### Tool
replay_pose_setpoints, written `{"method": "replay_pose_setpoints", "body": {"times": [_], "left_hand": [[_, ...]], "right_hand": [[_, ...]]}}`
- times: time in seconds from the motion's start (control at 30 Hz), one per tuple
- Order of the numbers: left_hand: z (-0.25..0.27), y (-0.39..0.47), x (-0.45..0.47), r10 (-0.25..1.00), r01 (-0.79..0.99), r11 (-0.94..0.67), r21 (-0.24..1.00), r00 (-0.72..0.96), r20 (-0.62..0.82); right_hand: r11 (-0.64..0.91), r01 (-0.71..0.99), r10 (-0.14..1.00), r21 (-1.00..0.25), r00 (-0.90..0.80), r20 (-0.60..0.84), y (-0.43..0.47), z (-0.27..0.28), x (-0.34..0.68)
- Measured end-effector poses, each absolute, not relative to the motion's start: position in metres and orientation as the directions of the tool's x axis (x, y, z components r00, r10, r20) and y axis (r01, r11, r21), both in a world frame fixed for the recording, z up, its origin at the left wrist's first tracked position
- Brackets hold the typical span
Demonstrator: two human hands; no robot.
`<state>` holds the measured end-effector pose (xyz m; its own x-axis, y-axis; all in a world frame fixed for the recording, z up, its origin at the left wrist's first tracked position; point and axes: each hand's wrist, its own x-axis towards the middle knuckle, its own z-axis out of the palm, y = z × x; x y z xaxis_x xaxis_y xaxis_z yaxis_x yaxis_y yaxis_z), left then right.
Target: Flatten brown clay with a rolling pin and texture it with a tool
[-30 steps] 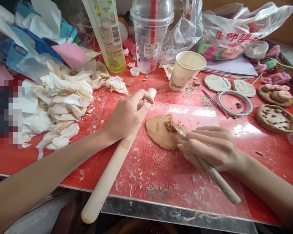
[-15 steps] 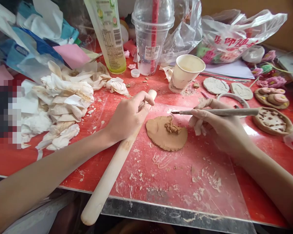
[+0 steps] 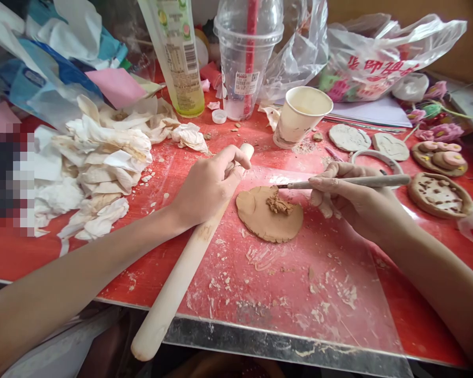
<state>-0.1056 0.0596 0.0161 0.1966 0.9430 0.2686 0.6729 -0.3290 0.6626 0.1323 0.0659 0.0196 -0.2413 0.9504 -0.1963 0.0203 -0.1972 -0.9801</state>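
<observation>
My left hand [image 3: 213, 189] is closed around the far part of a pale wooden rolling pin [image 3: 177, 286], which lies slantwise and juts over the table's front edge. My right hand [image 3: 350, 197] pinches a thin brush [image 3: 362, 181] with a grey handle and a dark tip. That tip is at the far edge of a flat brown clay slab [image 3: 260, 218], beside a rough clump of clay [image 3: 279, 203] on it; whether it touches cannot be told. The slab lies on a clear plastic sheet [image 3: 323, 325] dusted with clay scraps.
Crumpled used tissues [image 3: 106, 147] heap up at the left. Behind stand a tall bottle [image 3: 181, 68], a clear plastic cup [image 3: 236, 68] and a paper cup [image 3: 299, 118]. To the right lie pale clay pieces [image 3: 349, 138], a ring [image 3: 382, 157] and decorated clay discs [image 3: 439, 194].
The brush tip has moved slightly down, closer to the clay slab's far edge, as my right hand shifted a little. My left hand and the rolling pin stay put.
</observation>
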Motion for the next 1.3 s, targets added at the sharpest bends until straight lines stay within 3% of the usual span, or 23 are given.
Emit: {"method": "replay_pose_setpoints", "body": {"times": [0.8, 1.17, 1.3], "left_hand": [[0.0162, 0.0589, -0.1024, 0.947, 0.658, -0.318, 0.683, 0.191, 0.257], [0.0151, 0.06, -0.1044, 0.944, 0.658, -0.328, 0.678, 0.198, 0.264], [0.0153, 0.06, -0.1054, 0.943, 0.667, -0.329, 0.669, 0.196, 0.269]], "right_hand": [[-0.195, 0.152, 0.909, -0.969, -0.344, -0.237, 0.0687, 0.0216, 0.1318], [-0.265, 0.008, 0.897, -0.964, -0.364, -0.25, 0.064, 0.0254, 0.1267], [-0.232, -0.061, 0.91, -0.971, -0.367, -0.195, 0.0664, 0.0226, 0.1317]]}}
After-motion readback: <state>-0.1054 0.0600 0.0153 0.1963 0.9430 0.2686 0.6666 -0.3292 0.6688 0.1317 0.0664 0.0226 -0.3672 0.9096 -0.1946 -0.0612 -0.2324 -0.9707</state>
